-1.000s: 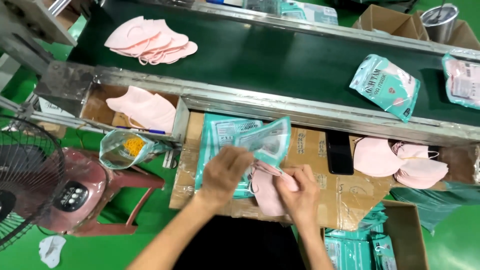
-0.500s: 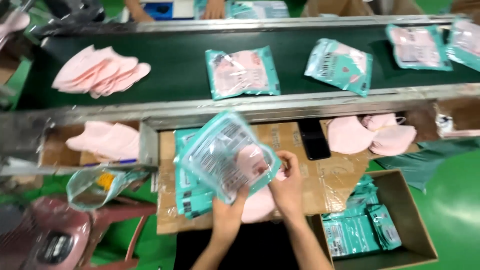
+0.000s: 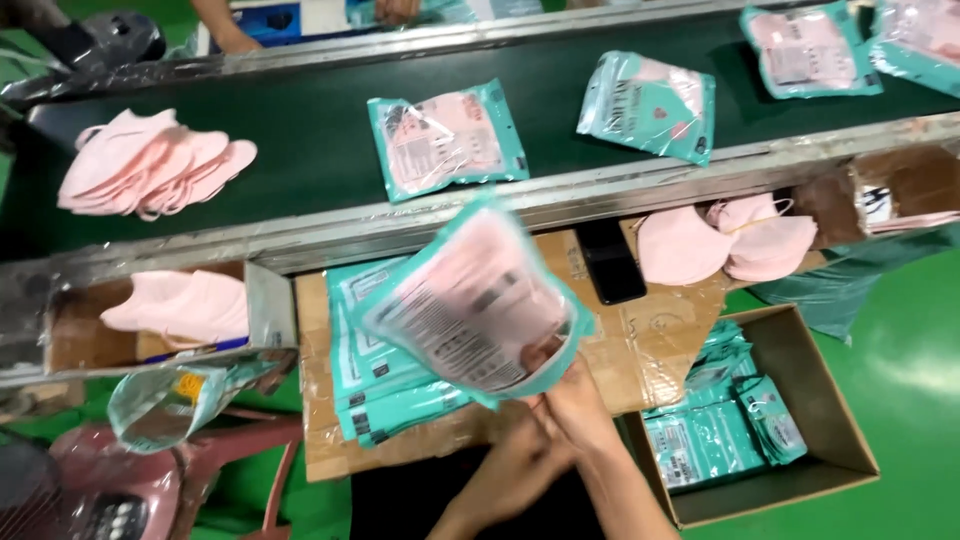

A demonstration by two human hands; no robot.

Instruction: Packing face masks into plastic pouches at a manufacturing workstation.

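My right hand (image 3: 585,400) grips the lower corner of a teal plastic pouch (image 3: 470,305) with pink masks inside, tilted up above the cardboard worktop (image 3: 650,345). Just below it, my left hand (image 3: 510,465) closes against the pouch's bottom edge and touches my right hand. Under the raised pouch lies a stack of flat teal pouches (image 3: 385,395). Loose pink masks (image 3: 730,240) lie at the right of the worktop, and more pink masks (image 3: 180,305) sit in a tray at the left.
A dark green conveyor belt (image 3: 300,150) carries a pile of pink masks (image 3: 150,165) and filled pouches (image 3: 445,140) (image 3: 650,105). A black phone (image 3: 610,262) lies on the cardboard. An open box (image 3: 850,465) holds filled pouches. Another person's hand (image 3: 235,40) is across the belt.
The pouch has been lifted and tilted up, its pink masks now inside. My hands have dropped to its lower edge. The view has swung right along the belt.
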